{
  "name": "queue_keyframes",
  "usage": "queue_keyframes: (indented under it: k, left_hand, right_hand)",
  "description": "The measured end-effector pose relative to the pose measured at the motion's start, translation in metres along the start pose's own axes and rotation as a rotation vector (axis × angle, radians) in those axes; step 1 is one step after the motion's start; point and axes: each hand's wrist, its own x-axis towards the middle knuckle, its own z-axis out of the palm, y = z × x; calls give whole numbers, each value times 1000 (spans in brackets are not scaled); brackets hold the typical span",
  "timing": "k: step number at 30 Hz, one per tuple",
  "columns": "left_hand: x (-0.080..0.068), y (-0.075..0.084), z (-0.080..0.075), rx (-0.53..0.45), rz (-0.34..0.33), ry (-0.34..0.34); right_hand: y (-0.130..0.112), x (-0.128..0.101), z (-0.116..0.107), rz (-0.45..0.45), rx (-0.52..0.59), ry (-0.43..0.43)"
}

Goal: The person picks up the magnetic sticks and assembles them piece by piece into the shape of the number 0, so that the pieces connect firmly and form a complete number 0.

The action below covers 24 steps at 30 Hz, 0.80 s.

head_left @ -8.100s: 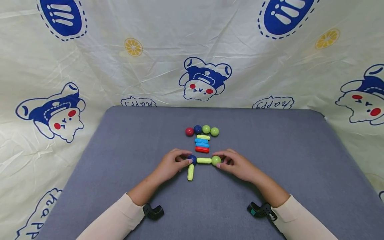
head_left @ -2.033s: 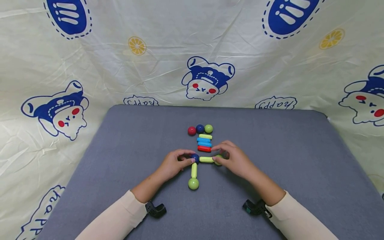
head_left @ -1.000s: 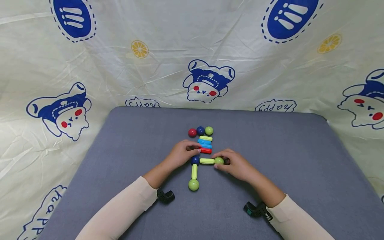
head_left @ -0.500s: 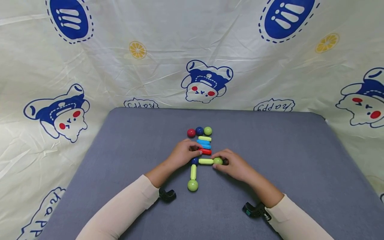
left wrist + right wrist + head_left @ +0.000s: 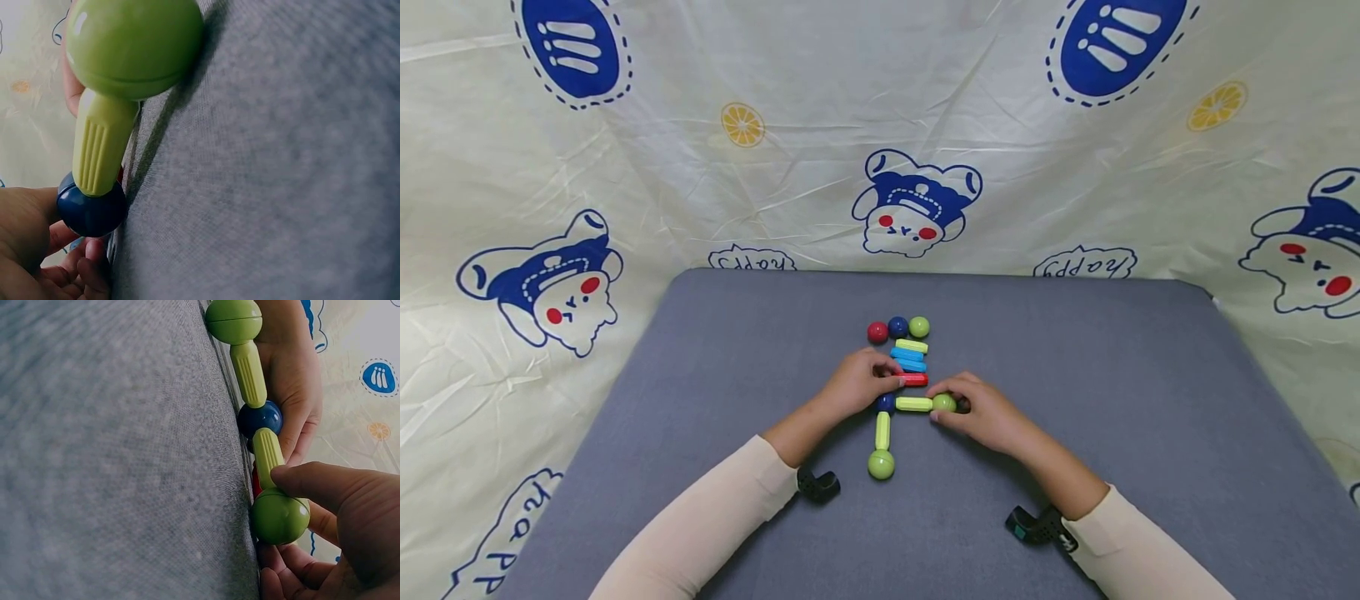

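Note:
A navy ball [image 5: 886, 404] forms the corner of an L of magnetic building pieces on the cloth. One yellow-green stick [image 5: 913, 404] runs right from it to a green ball [image 5: 943, 403]; another stick [image 5: 882, 432] points toward the person, ending in a second green ball [image 5: 134, 47]. My left hand [image 5: 860, 385] pinches the left end of a red stick [image 5: 914, 380] just behind the corner, its fingers hiding that end. The right hand [image 5: 988, 412] grips the right green ball, thumb [image 5: 312, 481] lying where ball and stick meet.
Behind the red stick lie two blue sticks [image 5: 908, 360] and a yellow-green one [image 5: 912, 346]. Farther back is a row of red [image 5: 877, 332], navy [image 5: 898, 327] and green [image 5: 919, 327] balls. A patterned sheet [image 5: 805, 200] hangs beyond the grey table [image 5: 1075, 350].
A green ball has left the back row, and one now ends the near stick. My left hand has moved from the navy ball to the red stick. The right hand stays by its green ball.

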Motion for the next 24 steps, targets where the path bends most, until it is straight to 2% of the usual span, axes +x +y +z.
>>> queue_keyframes:
  k: [5,13,19,24]
  left_hand:
    - [-3,-4,-4,-42,-9,14]
    - [-12,-9,-16,-195,-129,61]
    - [-18,-11,-20,-317,-159,84]
    - [-24,-12,-24,-381,-187,103]
  right_hand:
    - [0,0,0,7,-6,1]
    - [-5,0,1,28,-36,-1]
    - [-8,3,2,51,-72,1]
    - [-9,4,2,68,-79,7]
